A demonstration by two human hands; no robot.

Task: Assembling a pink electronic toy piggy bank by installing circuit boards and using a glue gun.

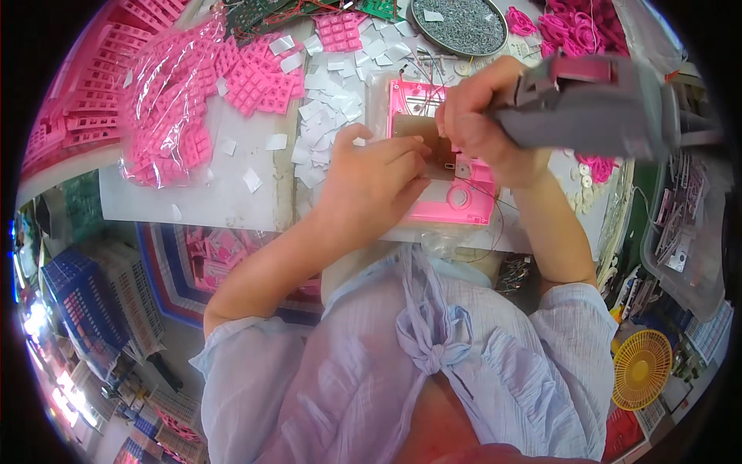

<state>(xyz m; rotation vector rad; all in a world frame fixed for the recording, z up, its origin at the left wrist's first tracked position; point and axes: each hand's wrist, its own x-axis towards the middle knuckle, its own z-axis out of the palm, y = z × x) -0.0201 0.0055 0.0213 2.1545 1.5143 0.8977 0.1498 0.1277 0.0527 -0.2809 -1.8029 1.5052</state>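
While the left hand (pixel 376 179) pins the brown board (pixel 433 148) on the pink casing (pixel 456 203) on the table (pixel 232 185), the right hand (pixel 479 120), grip closed around a grey power screwdriver (pixel 595 104), works just beside it.

Yellow fan (pixel 641 369), round screw tray (pixel 457 25)

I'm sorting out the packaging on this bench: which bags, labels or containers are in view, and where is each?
Clear plastic bag: far left of the bench, crinkled, full of pink parts.
White paper slips: loose square pieces, scattered beyond the left hand.
Round metal tin: top centre, grey contents.
Clear plastic bin: right edge, holding small cards.
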